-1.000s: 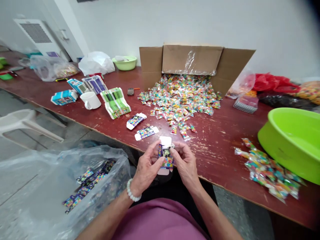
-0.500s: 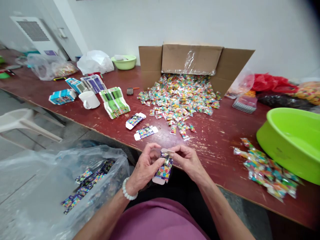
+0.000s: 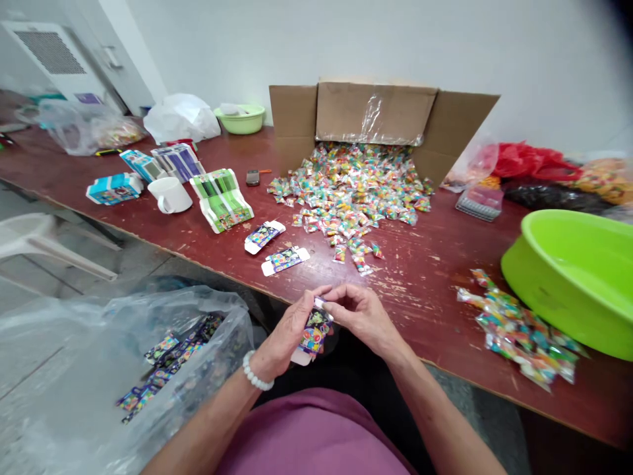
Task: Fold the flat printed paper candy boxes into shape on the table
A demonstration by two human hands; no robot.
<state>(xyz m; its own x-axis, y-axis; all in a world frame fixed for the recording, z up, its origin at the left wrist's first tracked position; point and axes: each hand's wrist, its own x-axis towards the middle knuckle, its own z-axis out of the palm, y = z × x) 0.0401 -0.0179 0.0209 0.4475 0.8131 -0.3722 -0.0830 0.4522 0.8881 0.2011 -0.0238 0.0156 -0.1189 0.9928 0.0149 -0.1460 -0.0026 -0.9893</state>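
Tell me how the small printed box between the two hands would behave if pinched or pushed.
The small printed box is likely light, as it looks made of thin card. A hard pinch would probably dent its folded walls. Pushed, it might snag on the white flap jutting from its lower end.

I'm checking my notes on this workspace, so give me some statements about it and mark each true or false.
1. The left hand and right hand both touch one small printed box. True.
2. The left hand wears no bracelet. False: a white bead bracelet circles its wrist.
3. A white mug and a green basin are on the table. True.
4. The mug is inside the basin. False: they stand well apart.
5. Small packets lie before the cardboard carton. True.
6. The carton is sealed. False: its flaps are open.
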